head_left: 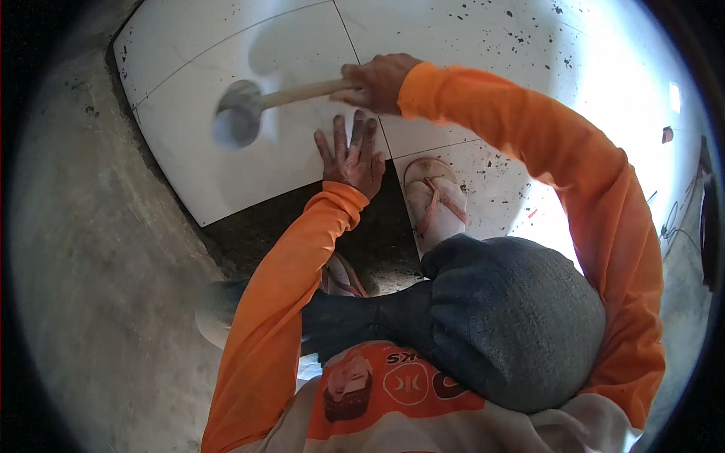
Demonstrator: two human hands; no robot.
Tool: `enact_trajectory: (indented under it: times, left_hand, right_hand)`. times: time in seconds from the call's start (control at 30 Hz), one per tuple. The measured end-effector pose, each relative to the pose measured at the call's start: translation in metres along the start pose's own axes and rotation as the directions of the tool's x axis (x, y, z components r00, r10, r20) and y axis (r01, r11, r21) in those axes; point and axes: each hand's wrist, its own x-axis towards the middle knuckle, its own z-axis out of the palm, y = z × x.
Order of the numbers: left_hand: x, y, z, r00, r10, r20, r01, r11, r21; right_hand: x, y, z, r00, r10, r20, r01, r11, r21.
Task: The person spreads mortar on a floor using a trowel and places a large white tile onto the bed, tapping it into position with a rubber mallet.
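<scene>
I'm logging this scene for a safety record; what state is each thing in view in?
Large white floor tile: lying flat
Round-headed mallet with a pale wooden handle: gripped, head blurred, contact with the tile unclear
Right hand: closed around the mallet
Left hand: open, palm down on the tile
Long orange sleeves: down to the wrists
Pink-strapped sandal on the right: worn
White tile beneath that sandal: dark-speckled

Grey-headed, wooden-handled mallet: head blurred, left of handle;
Large white floor tile: lies flat under mallet; surface smooth
</scene>
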Motion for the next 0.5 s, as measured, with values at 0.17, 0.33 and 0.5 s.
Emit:
enact_trajectory:
  times: [0.17,0.33,0.5]
  left_hand:
    - [0.012,0.007,-0.015,0.982,0.143,0.123,-0.156,0.983,0.097]
    - [-0.004,-0.007,0.000,0.974,0.222,0.045,-0.225,0.972,0.070]
    - [0.000,-0.005,-0.008,0.969,0.240,0.064,-0.245,0.966,0.078]
  right_hand:
    - [-0.008,-0.005,0.007,0.998,-0.059,-0.037,0.063,0.991,0.118]
    - [-0.009,-0.036,0.007,1.000,0.007,0.000,-0.007,0.982,0.191]
    - [0.000,-0.021,0.017,0.999,0.040,0.027,-0.041,0.999,0.021]
